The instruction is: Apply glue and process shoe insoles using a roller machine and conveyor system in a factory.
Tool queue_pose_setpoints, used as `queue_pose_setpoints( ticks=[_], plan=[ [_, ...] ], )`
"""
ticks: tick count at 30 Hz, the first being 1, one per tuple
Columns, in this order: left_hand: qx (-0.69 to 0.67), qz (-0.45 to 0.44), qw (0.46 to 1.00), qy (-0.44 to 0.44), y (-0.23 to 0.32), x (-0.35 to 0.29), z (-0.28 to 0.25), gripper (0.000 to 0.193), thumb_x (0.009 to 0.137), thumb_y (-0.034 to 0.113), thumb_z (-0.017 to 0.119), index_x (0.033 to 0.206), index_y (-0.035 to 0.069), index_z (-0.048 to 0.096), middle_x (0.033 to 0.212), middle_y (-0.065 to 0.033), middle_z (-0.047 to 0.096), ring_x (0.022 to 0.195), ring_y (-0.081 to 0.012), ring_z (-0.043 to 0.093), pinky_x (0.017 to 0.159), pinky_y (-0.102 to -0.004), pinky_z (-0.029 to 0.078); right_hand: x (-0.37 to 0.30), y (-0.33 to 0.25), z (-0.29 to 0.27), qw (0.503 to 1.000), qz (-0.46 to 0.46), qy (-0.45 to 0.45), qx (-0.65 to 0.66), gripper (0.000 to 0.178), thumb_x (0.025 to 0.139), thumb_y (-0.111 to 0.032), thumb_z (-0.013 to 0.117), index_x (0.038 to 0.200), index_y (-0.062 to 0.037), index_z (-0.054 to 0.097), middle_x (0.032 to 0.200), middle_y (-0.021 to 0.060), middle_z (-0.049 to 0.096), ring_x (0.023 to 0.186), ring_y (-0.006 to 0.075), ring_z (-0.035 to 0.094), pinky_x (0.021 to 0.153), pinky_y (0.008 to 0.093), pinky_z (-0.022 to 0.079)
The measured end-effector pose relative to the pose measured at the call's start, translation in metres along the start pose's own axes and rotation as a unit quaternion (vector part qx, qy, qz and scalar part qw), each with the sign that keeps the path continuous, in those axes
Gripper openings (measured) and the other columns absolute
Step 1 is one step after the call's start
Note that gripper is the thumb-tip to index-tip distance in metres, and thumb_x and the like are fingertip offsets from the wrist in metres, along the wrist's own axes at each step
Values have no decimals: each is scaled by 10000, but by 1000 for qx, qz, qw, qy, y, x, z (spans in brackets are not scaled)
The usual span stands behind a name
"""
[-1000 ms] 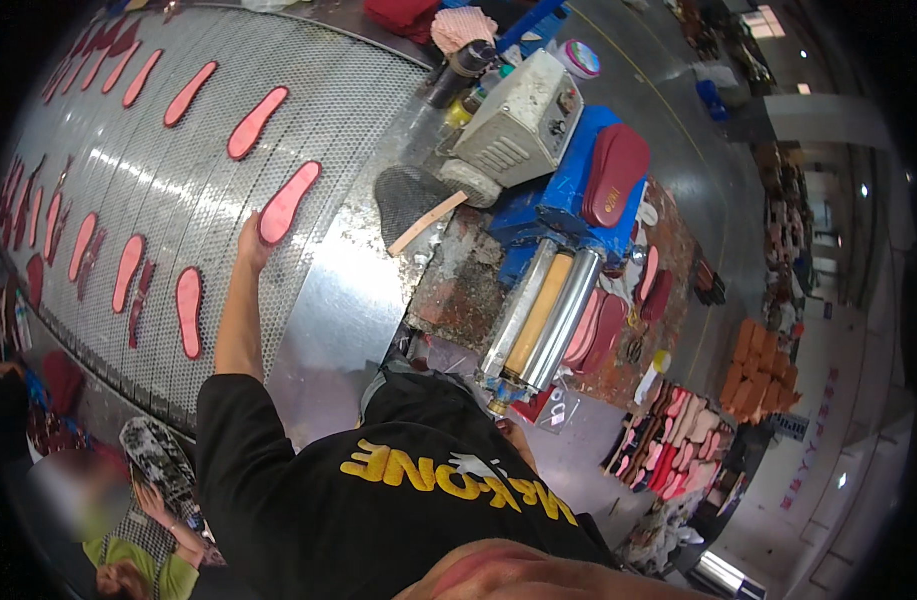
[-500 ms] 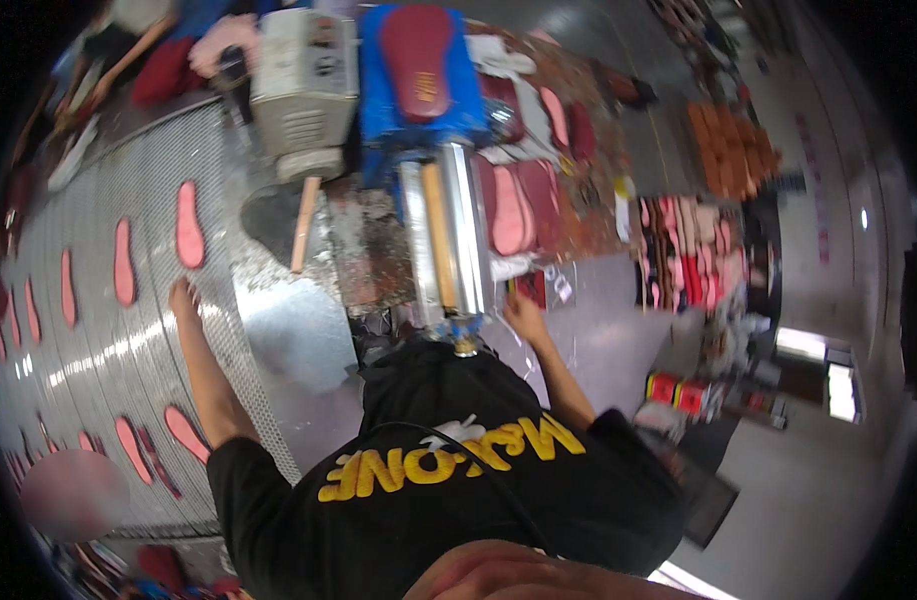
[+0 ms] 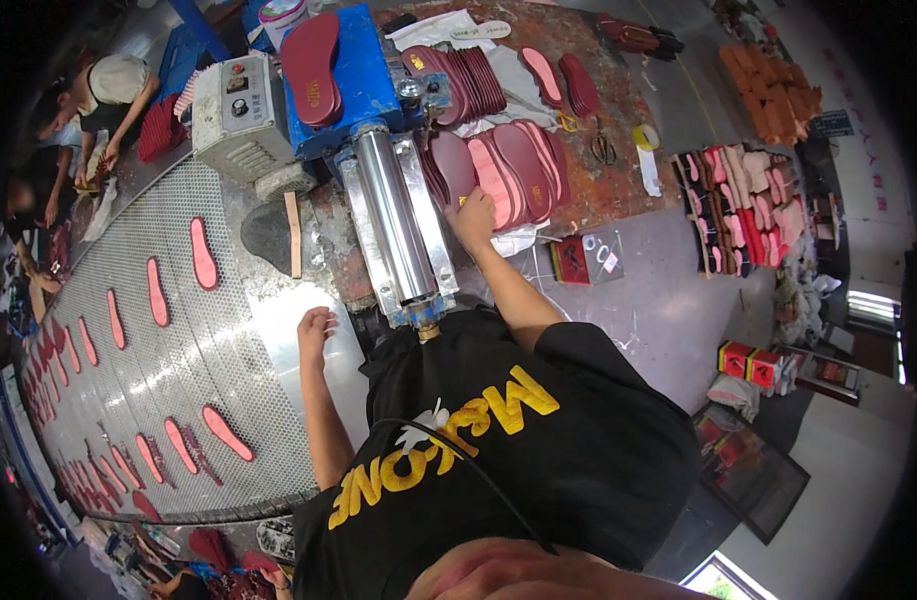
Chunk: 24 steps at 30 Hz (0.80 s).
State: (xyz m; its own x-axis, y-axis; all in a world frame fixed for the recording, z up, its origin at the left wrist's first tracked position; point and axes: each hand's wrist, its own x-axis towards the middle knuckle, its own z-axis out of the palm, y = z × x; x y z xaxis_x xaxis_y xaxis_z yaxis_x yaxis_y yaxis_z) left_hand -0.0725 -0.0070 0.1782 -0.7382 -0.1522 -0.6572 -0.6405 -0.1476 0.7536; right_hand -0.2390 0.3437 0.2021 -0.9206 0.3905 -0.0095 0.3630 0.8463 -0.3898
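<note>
My right hand [image 3: 472,215] reaches to the insoles right of the roller machine, its fingers closed at the near end of a maroon insole [image 3: 453,165]. Beside it lie pink insoles [image 3: 490,178] and more maroon ones with gold marks. My left hand [image 3: 316,328] hovers over a smooth metal plate [image 3: 283,305], left of the machine, fingers loosely apart and nothing in them. Between my hands stands the roller machine [image 3: 393,215] with shiny steel rollers. A single maroon insole [image 3: 311,70] rests on its blue housing [image 3: 363,75].
At left, a mesh conveyor [image 3: 183,330] carries rows of pink insoles [image 3: 205,253]. A grey control box [image 3: 240,110] adjoins the machine. Scissors [image 3: 602,148] and a tape roll [image 3: 645,137] lie on the worn table [image 3: 618,190]. Other people [image 3: 108,110] work at far left.
My left hand has drawn back from the conveyor, beside a pink insole, toward the metal plate. My right hand has gone forward from beside the rollers to the insoles. The view has turned.
</note>
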Motion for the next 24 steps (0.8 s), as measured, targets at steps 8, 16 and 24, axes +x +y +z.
queue_pose_setpoints(
  ticks=[8,16,24],
  plan=[
    [103,66,992,-25,25,2,30,161,899,140,526,1024,64,595,929,-42,645,816,-128,602,708,-259,464,-6,50,-38,948,0,59,314,597,675,-194,664,1179,67,475,1077,252,503,1037,376,495,927,425,397],
    [263,260,926,-72,154,-32,70,506,740,129,710,1206,37,538,1236,-126,547,1155,-256,514,951,-345,415,-10,47,-149,916,-338,-65,207,582,635,-141,614,1201,-34,533,1164,167,525,1098,340,487,958,392,388],
    [411,452,776,-158,200,-58,110,838,576,177,804,1315,58,428,1353,-164,420,1273,-345,366,1056,-403,308,-41,-12,-143,881,-377,-102,268,639,650,-78,553,1275,-8,435,1214,209,468,1145,364,449,997,409,368]
  ],
)
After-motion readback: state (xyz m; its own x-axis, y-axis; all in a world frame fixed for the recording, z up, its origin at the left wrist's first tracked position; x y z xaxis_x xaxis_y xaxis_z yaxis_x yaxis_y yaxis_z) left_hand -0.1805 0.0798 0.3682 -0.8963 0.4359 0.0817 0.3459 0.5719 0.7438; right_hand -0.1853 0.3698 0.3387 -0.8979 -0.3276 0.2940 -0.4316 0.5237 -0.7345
